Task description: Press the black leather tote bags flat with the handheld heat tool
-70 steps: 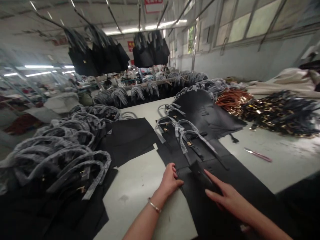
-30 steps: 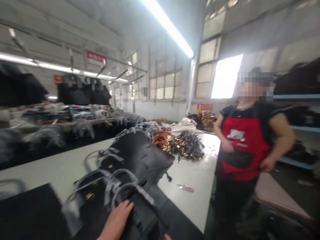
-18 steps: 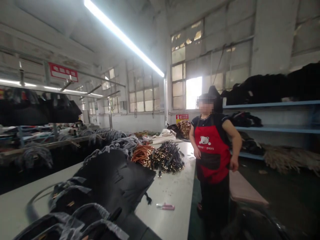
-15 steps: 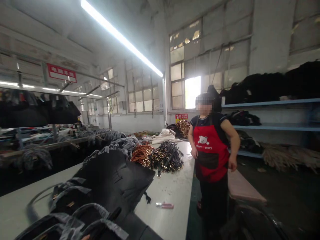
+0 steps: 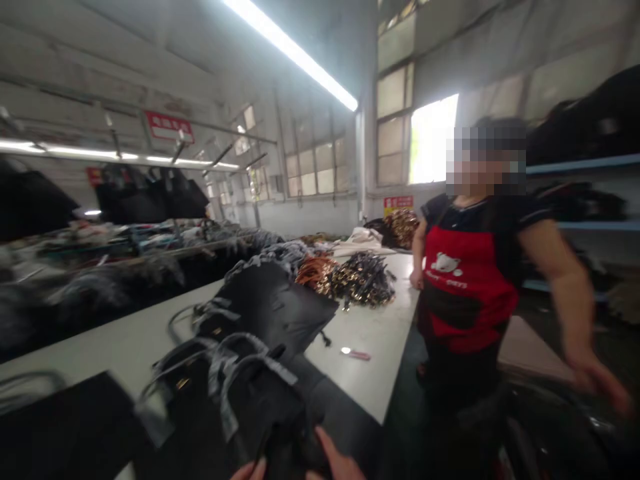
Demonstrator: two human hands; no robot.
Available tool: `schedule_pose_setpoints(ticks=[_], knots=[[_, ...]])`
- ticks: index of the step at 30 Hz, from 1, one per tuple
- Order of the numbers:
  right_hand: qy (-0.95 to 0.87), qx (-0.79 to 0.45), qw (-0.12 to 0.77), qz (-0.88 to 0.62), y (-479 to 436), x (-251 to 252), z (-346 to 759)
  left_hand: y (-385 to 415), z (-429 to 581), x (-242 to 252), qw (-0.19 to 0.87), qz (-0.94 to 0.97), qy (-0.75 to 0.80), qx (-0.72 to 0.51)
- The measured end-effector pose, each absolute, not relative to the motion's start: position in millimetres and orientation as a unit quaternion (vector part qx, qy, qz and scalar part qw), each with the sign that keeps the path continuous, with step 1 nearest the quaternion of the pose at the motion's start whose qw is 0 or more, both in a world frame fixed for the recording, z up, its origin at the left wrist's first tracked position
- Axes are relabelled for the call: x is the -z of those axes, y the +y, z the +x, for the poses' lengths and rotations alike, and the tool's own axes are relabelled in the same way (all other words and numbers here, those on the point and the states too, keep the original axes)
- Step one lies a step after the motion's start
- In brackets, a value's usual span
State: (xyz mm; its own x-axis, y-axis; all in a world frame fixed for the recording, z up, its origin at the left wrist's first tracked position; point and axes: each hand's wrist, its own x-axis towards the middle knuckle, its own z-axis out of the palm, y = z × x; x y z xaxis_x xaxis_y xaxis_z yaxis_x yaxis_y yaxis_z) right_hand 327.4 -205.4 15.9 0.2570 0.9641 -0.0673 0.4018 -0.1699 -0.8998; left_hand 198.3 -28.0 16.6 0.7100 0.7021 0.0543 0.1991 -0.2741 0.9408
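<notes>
**Both hands at the bottom edge, on the black leather stack**

- My left hand: only the fingertips clear the frame edge, at the near end of the stack. Fingers apart or together: can't tell, too little shows.
- My right hand: one or two fingers are in view, lying against a dark black leather piece that sits between the two hands. Whether they clamp it or just rest on it, can't tell; it's blurred and cut off.
- That piece lies on top of the row of flat black leather bag panels with grey-wrapped handles, which runs away from me along the white tabletop. Gold fittings show on a couple of the panels.
- Behind the row, a bigger black leather sheet is draped in a hump.
- At lower left, a flat black rectangular panel lies on the tabletop, apart from the row.
- Pink-handled snips lie on bare tabletop to the right of the row, well clear of my hands.
- At the far end, a heap of black straps with gold buckles sits just beside a bundle of orange-brown straps.
- A person in a red apron over a black top stands at the right side of the tabletop, with one hand at its edge. Their other hand hangs low and is motion-blurred.
- Black bags hang on an overhead rail at left.
</notes>
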Motion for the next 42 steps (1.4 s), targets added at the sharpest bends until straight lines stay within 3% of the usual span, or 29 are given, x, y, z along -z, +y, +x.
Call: schedule_pose_setpoints(ticks=[4,8,19,25,31,37,42], knots=[[-0.456,-0.373,0.416,-0.693,-201.8,10.4,316.3,-89.8,147.9,23.4,0.625,0.575,0.414,-0.327],[-0.451,-0.401,0.395,-0.692,-197.3,16.7,326.6,-109.4,150.2,38.0,0.686,0.446,0.411,-0.402],[-0.415,-0.618,0.354,-0.566,-201.7,-27.2,327.7,-111.0,147.3,35.4,0.704,0.485,0.355,-0.377],[-0.401,-0.562,0.404,-0.6,-185.3,-30.2,330.3,-108.0,150.9,39.8,0.692,0.472,0.387,-0.385],[-0.404,-0.629,0.342,-0.569,-198.1,-34.5,325.9,-107.8,151.0,43.8,0.686,0.503,0.363,-0.381],[-0.391,-0.546,0.414,-0.615,-182.2,-35.2,335.9,-103.7,148.8,47.3,0.69,0.476,0.398,-0.373],[-0.351,-0.606,0.381,-0.604,-199.4,-34.7,362.8,-101.4,151.0,46.1,0.711,0.459,0.391,-0.362]])
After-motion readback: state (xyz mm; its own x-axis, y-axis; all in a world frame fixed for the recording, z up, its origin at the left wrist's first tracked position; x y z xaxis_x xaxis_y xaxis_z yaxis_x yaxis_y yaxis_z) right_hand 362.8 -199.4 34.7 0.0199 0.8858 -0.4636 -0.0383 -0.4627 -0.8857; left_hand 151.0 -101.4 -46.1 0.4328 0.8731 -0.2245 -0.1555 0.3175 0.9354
